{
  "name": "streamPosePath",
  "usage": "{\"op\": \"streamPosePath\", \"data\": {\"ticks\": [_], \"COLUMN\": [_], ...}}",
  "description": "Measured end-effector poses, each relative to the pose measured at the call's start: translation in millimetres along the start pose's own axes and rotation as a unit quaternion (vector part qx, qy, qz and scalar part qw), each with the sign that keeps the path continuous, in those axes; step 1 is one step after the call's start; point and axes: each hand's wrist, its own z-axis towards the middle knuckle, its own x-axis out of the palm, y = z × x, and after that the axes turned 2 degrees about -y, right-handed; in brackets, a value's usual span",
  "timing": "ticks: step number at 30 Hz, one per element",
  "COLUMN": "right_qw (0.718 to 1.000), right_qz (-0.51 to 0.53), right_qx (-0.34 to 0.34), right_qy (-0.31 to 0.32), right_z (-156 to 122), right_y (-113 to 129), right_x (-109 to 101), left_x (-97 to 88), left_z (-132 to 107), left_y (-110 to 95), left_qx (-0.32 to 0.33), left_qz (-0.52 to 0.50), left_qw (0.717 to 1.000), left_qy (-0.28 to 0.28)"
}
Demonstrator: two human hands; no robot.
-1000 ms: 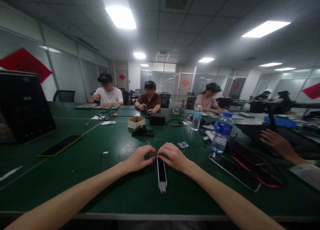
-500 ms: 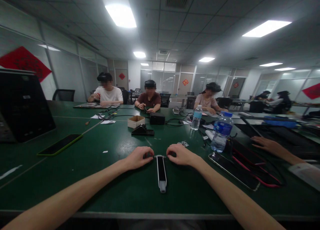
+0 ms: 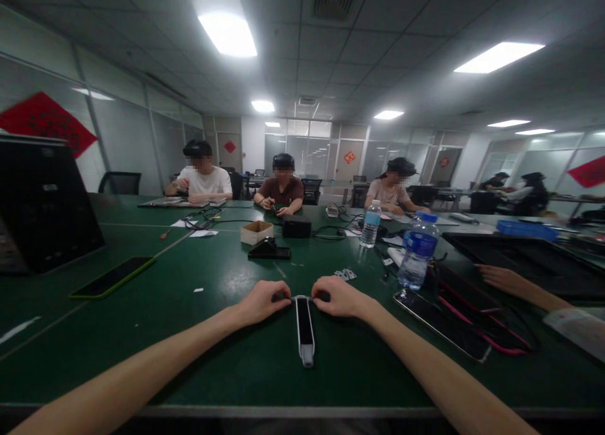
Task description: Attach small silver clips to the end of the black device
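On green tabletop, closed fingers pinch a slim device.

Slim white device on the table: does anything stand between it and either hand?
No obstacle shows. The left hand and right hand flank the far end of the device, where a thin strip extends toward both hands; contact is unclear.

Toward the worktop's front edge, what the left hand and right hand hold, if anything: too small to tell; toward its left edge, black HP unit: cut off by picture
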Motion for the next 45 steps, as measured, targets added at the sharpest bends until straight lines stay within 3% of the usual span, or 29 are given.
{"op": "streamPosePath", "data": {"ticks": [11,19,23,33,45], "right_qw": [1.0,0.988,0.985,0.985,0.983], "right_qz": [-0.018,-0.093,-0.098,-0.109,-0.114], "right_qx": [0.014,0.106,0.133,0.132,0.143], "right_qy": [-0.003,-0.058,-0.054,-0.006,-0.003], "right_z": [-1.5,-8.8,-13.1,-8.2,-6.8], "right_y": [-1.6,-52.5,-68.1,-69.2,-70.2], "right_x": [-8.4,-14.2,-12.6,-4.7,-2.3], "left_x": [-1.3,-4.4,-4.4,-1.1,0.0], "left_z": [-1.1,-2.5,-1.5,-0.9,-2.5], "left_y": [-5.1,-6.4,-7.5,-2.7,-2.0], "left_qx": [-0.007,-0.013,-0.018,-0.01,0.003], "left_qz": [0.011,0.009,0.016,0.015,0.023], "left_qw": [1.0,1.0,1.0,1.0,1.0], "left_qy": [0.007,0.02,0.019,0.016,0.012]}}
